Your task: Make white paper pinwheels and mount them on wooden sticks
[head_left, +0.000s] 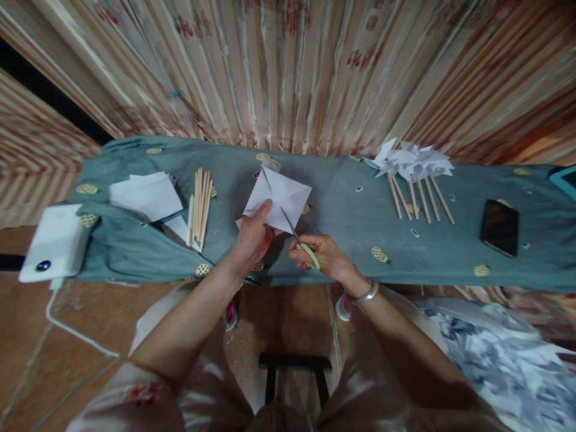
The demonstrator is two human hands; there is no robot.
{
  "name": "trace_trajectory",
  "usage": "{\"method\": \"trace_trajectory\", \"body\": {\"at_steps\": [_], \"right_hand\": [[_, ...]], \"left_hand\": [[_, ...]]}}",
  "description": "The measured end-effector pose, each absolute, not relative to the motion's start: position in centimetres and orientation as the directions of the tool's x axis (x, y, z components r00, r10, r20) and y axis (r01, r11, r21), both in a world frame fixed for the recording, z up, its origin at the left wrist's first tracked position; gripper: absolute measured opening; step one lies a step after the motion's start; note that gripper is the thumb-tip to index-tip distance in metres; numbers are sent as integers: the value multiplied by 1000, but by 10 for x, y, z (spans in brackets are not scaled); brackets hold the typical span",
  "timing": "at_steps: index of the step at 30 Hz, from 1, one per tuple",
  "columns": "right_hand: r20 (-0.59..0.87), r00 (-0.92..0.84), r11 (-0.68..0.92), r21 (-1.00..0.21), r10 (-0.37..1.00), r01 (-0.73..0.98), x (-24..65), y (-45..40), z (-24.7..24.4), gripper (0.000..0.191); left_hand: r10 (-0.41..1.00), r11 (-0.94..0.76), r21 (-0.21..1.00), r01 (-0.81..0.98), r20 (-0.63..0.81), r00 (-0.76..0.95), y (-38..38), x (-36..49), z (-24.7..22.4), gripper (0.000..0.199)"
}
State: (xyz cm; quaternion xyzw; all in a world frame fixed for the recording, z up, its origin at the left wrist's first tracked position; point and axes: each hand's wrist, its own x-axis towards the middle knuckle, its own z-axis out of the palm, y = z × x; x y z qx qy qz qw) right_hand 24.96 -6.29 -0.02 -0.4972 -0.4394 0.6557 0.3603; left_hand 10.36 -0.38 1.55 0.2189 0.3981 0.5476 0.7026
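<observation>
A white square of paper with diagonal fold lines is held up over the table, one slit running in from its upper left corner. My left hand pinches it near the lower left, thumb on top. In my right hand is a pair of scissors with light green handles, my fingers closed around the loops. Their blades lie at the paper's lower corner, pointing toward its middle. Beneath and behind the paper, a small clear packet shows only in part.
White paper sheets and a bundle of wooden sticks lie at left, beside a white device with a cable. Several paper pinwheels on sticks and a black phone lie at right. A bag of white paper pieces stands below.
</observation>
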Motion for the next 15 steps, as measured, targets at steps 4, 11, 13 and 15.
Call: {"method": "trace_trajectory", "body": {"at_steps": [4, 11, 13, 15], "right_hand": [[-330, -248, -348, -937, 911, -29, 250, -63, -1, 45], [-322, -268, -336, -942, 908, -8, 250, -63, -1, 46], [-321, -264, -335, -942, 910, -8, 250, -63, 0, 47], [-322, -258, -336, -942, 911, -9, 250, -63, 2, 47]], "left_hand": [[947, 298, 738, -606, -308, 90, -4, 104, 16, 7], [943, 302, 729, -615, -325, 77, -5, 105, 19, 9], [944, 297, 729, -617, -322, 75, -5, 105, 18, 9], [944, 296, 724, -624, -320, 77, -5, 104, 17, 5]]}}
